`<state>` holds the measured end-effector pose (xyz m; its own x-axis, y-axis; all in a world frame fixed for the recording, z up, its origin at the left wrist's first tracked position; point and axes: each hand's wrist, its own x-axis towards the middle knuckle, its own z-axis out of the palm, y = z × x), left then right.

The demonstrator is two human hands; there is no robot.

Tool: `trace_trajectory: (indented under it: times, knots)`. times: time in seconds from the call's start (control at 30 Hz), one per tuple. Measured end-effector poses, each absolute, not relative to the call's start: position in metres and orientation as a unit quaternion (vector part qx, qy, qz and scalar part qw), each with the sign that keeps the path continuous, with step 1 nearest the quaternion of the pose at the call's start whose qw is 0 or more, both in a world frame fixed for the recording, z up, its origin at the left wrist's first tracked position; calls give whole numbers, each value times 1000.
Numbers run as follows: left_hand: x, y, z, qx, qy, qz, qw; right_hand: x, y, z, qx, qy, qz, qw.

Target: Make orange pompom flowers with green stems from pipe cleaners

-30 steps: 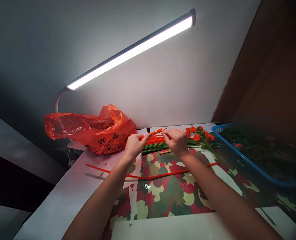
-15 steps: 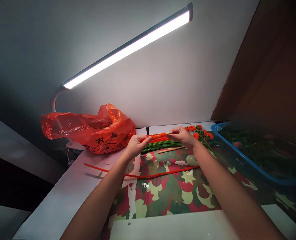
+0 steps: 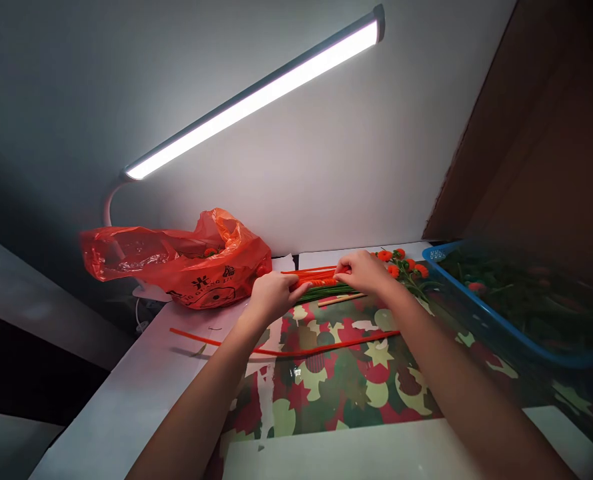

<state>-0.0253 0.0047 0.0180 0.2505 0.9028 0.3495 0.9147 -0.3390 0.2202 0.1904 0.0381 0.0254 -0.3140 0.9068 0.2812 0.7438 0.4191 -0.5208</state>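
Observation:
My left hand and my right hand pinch the two ends of an orange coiled pipe cleaner, held low over the table. Just behind it lie a bundle of straight orange pipe cleaners and green ones. A thin wooden stick rests beside the green bundle. A long orange pipe cleaner lies across the patterned sheet under my forearms.
A red plastic bag sits at the back left under a lit bar lamp. Small orange flowers with green stems lie right of my hands. A blue tray of dark greenery stands at the right. White table.
My hands have come closer together and dropped toward the table. The coiled pipe cleaner between them looks shorter, and the stick tip no longer shows beyond my right fingers.

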Motion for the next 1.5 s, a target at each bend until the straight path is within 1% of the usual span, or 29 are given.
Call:
trace_trajectory:
  times: [0.07, 0.1, 0.23, 0.37, 0.47, 0.53, 0.6, 0.67, 0.7, 0.8, 0.93, 1.1, 1.23, 1.37, 1.43, 1.5]
  knots:
    - [-24, 5, 18, -762, -600, -246, -2, 183, 36, 25, -526, -788, 86, 309]
    - [-24, 5, 17, -746, -605, -276, -31, 180, 36, 24, -524, -785, 60, 325]
    - [-24, 10, 12, -681, -584, -393, -201, 169, 34, 15, -511, -768, -12, 385]
    - [-20, 15, 1, -646, -563, -417, -302, 162, 31, 4, -499, -741, -56, 445]
    - [-12, 16, -7, -614, -537, -421, -396, 161, 31, 1, -430, -711, -54, 554]
    - [-7, 15, -10, -595, -515, -419, -454, 160, 32, 1, -371, -679, -1, 634]
    - [-3, 13, -11, -580, -491, -419, -497, 158, 32, 3, -329, -628, 131, 693]
    - [-1, 12, -10, -571, -467, -422, -527, 155, 33, 5, -292, -563, 277, 722]
    - [-1, 11, -10, -568, -457, -424, -537, 153, 34, 6, -278, -537, 333, 723]
    - [-2, 12, -9, -568, -430, -429, -555, 151, 37, 9, -257, -513, 425, 700]
    - [-6, 14, -12, -587, -404, -421, -561, 157, 40, 11, -232, -509, 526, 641]
    - [-16, 18, -11, -642, -387, -381, -541, 168, 40, 10, -212, -539, 598, 554]
    - [-29, 18, 0, -693, -391, -340, -500, 176, 43, 5, -224, -587, 607, 486]
    - [-41, 14, 16, -737, -415, -301, -440, 191, 47, 6, -272, -660, 576, 399]
    - [-42, 10, 22, -775, -466, -250, -346, 199, 48, 10, -311, -700, 540, 348]
    - [-40, 7, 25, -786, -521, -218, -252, 203, 48, 15, -358, -728, 487, 324]
